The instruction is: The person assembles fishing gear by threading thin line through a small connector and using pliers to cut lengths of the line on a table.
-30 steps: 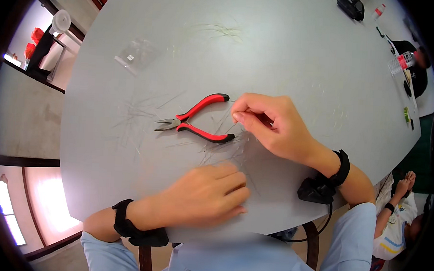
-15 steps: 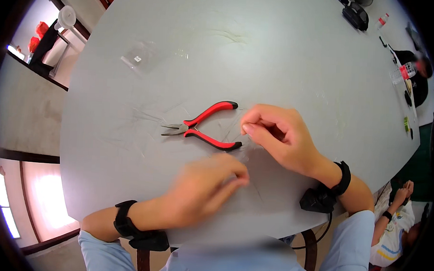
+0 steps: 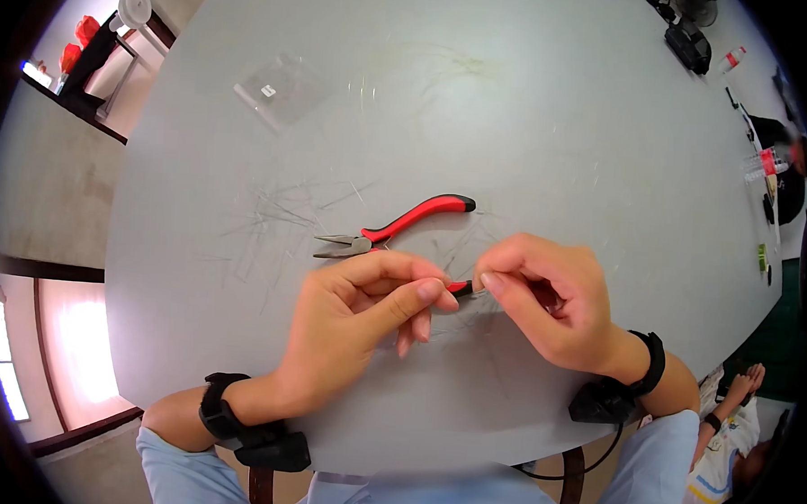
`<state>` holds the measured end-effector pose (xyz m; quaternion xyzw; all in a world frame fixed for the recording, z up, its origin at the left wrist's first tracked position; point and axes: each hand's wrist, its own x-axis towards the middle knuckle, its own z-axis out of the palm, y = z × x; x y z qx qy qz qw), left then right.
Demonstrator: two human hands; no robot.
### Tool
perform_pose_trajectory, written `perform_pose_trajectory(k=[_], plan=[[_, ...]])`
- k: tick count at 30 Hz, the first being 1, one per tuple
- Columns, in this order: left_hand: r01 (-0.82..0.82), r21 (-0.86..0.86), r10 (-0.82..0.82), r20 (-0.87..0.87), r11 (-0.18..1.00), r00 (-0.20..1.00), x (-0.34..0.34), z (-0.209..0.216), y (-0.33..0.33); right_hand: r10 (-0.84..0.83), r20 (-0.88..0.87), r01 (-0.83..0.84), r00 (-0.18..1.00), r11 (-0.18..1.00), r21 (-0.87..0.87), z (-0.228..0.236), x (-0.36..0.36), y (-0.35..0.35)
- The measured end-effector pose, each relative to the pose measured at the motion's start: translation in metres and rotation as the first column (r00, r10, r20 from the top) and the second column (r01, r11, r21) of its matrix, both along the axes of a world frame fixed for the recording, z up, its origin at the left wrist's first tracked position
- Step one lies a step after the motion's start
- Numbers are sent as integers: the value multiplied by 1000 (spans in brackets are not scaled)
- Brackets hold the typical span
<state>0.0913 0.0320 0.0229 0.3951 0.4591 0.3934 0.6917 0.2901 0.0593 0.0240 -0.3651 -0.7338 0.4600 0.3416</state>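
Above the grey table, my left hand [image 3: 337, 321] and my right hand [image 3: 554, 304] face each other, a small gap between their fingertips. Thumb and forefinger are pinched together on each hand. Whatever lies in either pinch is too small or hidden to make out. Just beyond my left hand rests a pair of pliers [image 3: 420, 214] with red and black handles spread apart and its metal jaws pointing left. My left fingers cover much of the lower handle. Thin wire-like pieces [image 3: 284, 213] lie scattered left of the pliers, with more around and under my hands.
A clear plastic bag [image 3: 289, 94] with a small white label lies farther up the table. A few short thin pieces [image 3: 361, 90] are beside it. Bottles and a black device [image 3: 687, 45] stand at the far right, where other people sit.
My left hand has moved up and right, closer to my right hand, and now hides part of the pliers' lower handle. The whole view has shifted slightly.
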Motion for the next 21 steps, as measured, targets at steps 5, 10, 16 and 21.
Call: perform_pose_trajectory(k=[5,10,16,21], plan=[[8,-7,-8,-4,1000,1000,3,-1,-1,-11,-53,10,999,1000,-12,-7,-3,-6],[8,-4,-8,10,1000,1000,4,-3,-3,-36,-18,36,999,999,16,-3,-4,-10],[14,-7,-14,4,1000,1000,4,-2,-3,-70,0,69,998,993,101,-4,-5,-12],[12,6,-12,5,1000,1000,5,-6,-4,-77,-8,77,997,993,89,-8,-4,-14]])
